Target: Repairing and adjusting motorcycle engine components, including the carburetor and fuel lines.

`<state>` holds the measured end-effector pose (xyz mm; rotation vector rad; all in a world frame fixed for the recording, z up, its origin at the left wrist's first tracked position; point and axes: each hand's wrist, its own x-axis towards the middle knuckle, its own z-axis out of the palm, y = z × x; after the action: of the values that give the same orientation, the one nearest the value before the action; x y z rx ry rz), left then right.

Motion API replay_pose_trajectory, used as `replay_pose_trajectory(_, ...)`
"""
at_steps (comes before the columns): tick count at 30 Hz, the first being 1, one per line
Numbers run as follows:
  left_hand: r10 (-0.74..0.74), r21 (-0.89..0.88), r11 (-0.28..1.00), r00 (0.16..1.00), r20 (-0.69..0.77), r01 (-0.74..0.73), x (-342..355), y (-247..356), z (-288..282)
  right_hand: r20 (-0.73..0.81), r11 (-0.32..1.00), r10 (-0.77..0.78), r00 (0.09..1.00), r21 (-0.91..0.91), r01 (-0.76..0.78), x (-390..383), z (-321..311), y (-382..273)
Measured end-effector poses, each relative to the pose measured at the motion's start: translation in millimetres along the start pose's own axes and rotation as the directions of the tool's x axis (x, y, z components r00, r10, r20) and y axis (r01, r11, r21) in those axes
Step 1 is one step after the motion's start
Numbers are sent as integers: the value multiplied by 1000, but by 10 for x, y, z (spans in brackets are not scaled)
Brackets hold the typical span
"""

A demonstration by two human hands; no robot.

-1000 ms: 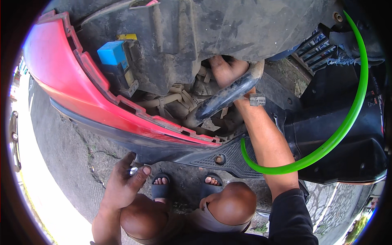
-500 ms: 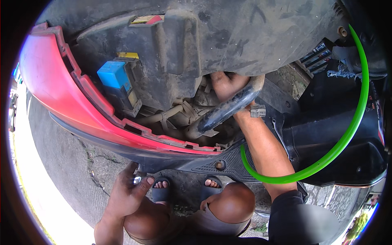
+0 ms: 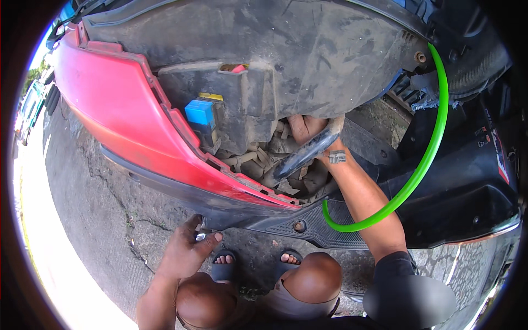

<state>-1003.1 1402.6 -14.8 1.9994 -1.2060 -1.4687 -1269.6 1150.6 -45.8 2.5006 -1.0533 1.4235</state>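
Observation:
My right hand [image 3: 308,125] reaches in under the dark plastic shell [image 3: 220,41] of a scooter, behind a curved black frame tube [image 3: 309,151]. Its fingers are hidden by the shell; a grey connector plug [image 3: 336,157] lies against the wrist. My left hand [image 3: 187,250] is low at the left, thumb out and apart, with its fingertips at the lower edge of the dark trim beneath the red side panel [image 3: 126,110]. Something small and silvery shows by its fingers, perhaps a ring.
A blue relay-like block [image 3: 199,113] sits inside the opening. Bright green tubing [image 3: 421,176] arcs over my right forearm. Below are the ribbed footboard [image 3: 330,223] and a black body panel [image 3: 456,187]. Cracked concrete [image 3: 99,187] lies at the left, and my sandalled feet stand beneath.
The view has shifted, so the scooter's red panel and blue block sit further right and lower. Both hands keep about the same places on the scooter.

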Motion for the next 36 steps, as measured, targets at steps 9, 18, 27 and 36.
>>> replay_pose_trajectory(9, 27, -109, 994, 999, 22, -24, 34, -36, 9, 234, 989, -117, 965, -66, 136, 99, 210, 352)
replay_pose_trajectory(18, 56, -248, 968, 996, 65, -38, 39, -5, 8, 322, 985, -4, 947, -164, 60, -14, 201, 380)
replay_pose_trajectory(27, -52, -61, 996, 986, 159, 62, 66, 104, -67, 532, 984, -174, 828, 62, 167, 133, -26, 216)
replay_pose_trajectory(36, 22, -66, 998, 977, 211, -8, 96, 83, -80, 676, 963, -271, 686, 192, 191, 279, -119, 245)
